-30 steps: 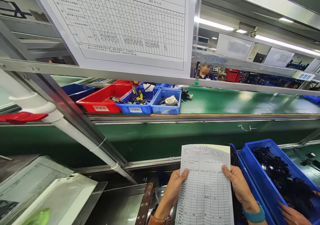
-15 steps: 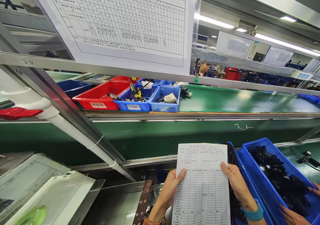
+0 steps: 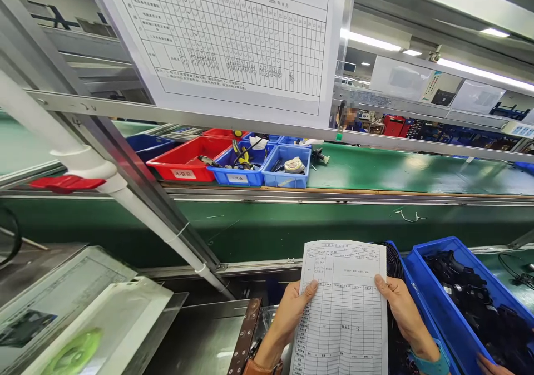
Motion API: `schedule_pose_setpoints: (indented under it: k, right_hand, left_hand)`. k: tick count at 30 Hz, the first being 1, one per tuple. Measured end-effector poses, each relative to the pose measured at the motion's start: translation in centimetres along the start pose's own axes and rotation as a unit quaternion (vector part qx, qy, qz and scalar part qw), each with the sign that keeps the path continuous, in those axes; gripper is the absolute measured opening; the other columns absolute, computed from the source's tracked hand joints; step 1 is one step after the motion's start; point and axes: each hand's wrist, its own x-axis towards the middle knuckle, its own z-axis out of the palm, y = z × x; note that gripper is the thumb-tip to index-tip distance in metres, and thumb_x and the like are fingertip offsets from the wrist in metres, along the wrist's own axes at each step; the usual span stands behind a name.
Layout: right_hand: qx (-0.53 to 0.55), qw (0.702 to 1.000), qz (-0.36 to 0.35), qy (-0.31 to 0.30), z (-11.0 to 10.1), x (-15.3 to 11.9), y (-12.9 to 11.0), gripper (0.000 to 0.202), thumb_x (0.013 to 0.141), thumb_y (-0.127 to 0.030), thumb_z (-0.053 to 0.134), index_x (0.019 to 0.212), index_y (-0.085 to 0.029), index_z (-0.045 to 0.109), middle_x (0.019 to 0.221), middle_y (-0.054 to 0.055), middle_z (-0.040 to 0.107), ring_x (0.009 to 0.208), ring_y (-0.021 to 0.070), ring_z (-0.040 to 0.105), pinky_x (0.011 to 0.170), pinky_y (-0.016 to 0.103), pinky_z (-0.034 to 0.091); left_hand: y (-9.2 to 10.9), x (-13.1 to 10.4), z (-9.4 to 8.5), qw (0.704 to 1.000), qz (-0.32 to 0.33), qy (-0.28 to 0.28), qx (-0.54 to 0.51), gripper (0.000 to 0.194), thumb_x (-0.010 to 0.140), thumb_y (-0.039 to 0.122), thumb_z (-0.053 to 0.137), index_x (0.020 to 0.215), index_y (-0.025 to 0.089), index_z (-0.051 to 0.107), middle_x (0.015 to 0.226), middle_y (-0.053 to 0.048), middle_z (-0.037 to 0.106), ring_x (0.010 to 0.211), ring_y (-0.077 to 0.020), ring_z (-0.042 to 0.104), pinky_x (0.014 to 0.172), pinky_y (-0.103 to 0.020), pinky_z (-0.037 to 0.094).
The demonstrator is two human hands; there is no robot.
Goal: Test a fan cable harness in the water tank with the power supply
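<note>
A printed form sheet (image 3: 344, 319) with a ruled table and some handwriting is held up at the lower middle. My left hand (image 3: 292, 308) grips its left edge, thumb on the front and the other fingers mostly behind. On the opposite edge my right hand (image 3: 403, 308) pinches the paper the same way. A brown strap shows at my left wrist and a teal band (image 3: 434, 358) at my right. Behind the sheet, partly hidden, lie black cables (image 3: 392, 261) in a blue bin.
Right of me stands a blue bin (image 3: 421, 277) of black parts, with another person's hand (image 3: 492, 366) at its near side. Red bins (image 3: 183, 173) and blue bins (image 3: 286, 183) stand on the green bench (image 3: 396, 166). A white pipe (image 3: 146, 213) slants at left, with documents (image 3: 62, 297) below.
The view has shifted a little left, so the bins and frame sit further right. Both hands still hold the sheet. Less of the other person's hands shows at the blue bin.
</note>
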Motion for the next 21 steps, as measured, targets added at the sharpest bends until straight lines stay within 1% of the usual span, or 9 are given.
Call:
schedule_pose_setpoints:
  k: [4,8,11,13,15,17,19,21]
  right_hand:
    - [-0.016,1.000,0.010,0.002,0.2,-0.1,-0.4,0.065,0.084,-0.071,0.061,0.093,-0.010,0.080,0.093,0.016,0.077,0.090,0.0303,0.070,0.085,0.042,0.056]
    - [-0.056,0.998,0.005,-0.004,0.5,0.3,-0.8,0.071,0.080,-0.077,0.059,0.088,-0.010,0.079,0.090,0.015,0.076,0.088,0.0306,0.070,0.085,0.041,0.056]
    - [-0.113,0.993,-0.028,-0.026,0.2,1.5,-1.5,0.070,0.081,-0.078,0.057,0.085,-0.012,0.079,0.083,0.011,0.075,0.083,0.0277,0.069,0.085,0.039,0.056]
    - [-0.152,0.986,-0.066,-0.029,-0.1,2.7,-3.2,0.068,0.082,-0.078,0.056,0.080,-0.014,0.078,0.077,0.009,0.073,0.075,0.0238,0.067,0.078,0.035,0.057]
    - [-0.183,0.978,-0.104,0.003,-0.1,3.7,-6.5,0.067,0.082,-0.078,0.056,0.082,-0.014,0.077,0.075,0.009,0.073,0.070,0.0216,0.066,0.069,0.032,0.055]
    - [-0.199,0.966,-0.154,0.058,0.5,4.4,-11.3,0.065,0.083,-0.076,0.055,0.092,-0.015,0.077,0.082,0.011,0.075,0.075,0.0222,0.069,0.068,0.031,0.055]
    - [-0.212,0.943,-0.231,0.111,1.7,4.8,-17.1,0.061,0.086,-0.071,0.056,0.103,-0.016,0.076,0.093,0.012,0.077,0.085,0.0236,0.071,0.075,0.034,0.058]
    - [-0.243,0.902,-0.327,0.143,3.4,5.7,-23.1,0.054,0.090,-0.063,0.054,0.113,-0.018,0.074,0.102,0.012,0.077,0.092,0.0235,0.071,0.085,0.037,0.059]
  left_hand:
    - [-0.2,0.1,-0.2,1.000,0.003,0.005,0.006,0.065,0.067,0.068,0.082,0.096,0.009,0.080,0.082,-0.015,0.078,0.084,-0.0311,0.073,0.078,-0.039,0.059]
    - [-0.1,0.2,-0.5,0.999,0.025,0.018,0.043,0.066,0.069,0.071,0.077,0.092,0.009,0.080,0.085,-0.016,0.078,0.087,-0.0320,0.073,0.080,-0.039,0.059]
    - [0.5,0.6,-1.1,0.993,0.064,0.040,0.087,0.068,0.071,0.074,0.073,0.091,0.009,0.081,0.087,-0.016,0.079,0.091,-0.0338,0.073,0.084,-0.040,0.058]
    - [1.7,1.0,-1.6,0.988,0.097,0.064,0.101,0.070,0.069,0.075,0.074,0.091,0.010,0.081,0.087,-0.016,0.079,0.091,-0.0356,0.073,0.084,-0.042,0.059]
    - [3.6,1.1,-2.0,0.983,0.117,0.101,0.099,0.069,0.066,0.075,0.076,0.094,0.012,0.081,0.089,-0.016,0.079,0.091,-0.0365,0.073,0.082,-0.043,0.060]
    - [5.8,1.1,-2.2,0.979,0.127,0.132,0.090,0.067,0.066,0.071,0.078,0.099,0.013,0.081,0.094,-0.015,0.080,0.090,-0.0364,0.073,0.079,-0.042,0.060]
    - [8.2,1.0,-2.1,0.976,0.139,0.144,0.088,0.066,0.067,0.069,0.079,0.103,0.013,0.080,0.097,-0.015,0.080,0.089,-0.0355,0.073,0.077,-0.041,0.060]
    - [10.4,1.1,-1.8,0.971,0.169,0.138,0.099,0.064,0.070,0.068,0.077,0.104,0.013,0.080,0.098,-0.014,0.080,0.088,-0.0333,0.073,0.077,-0.039,0.060]
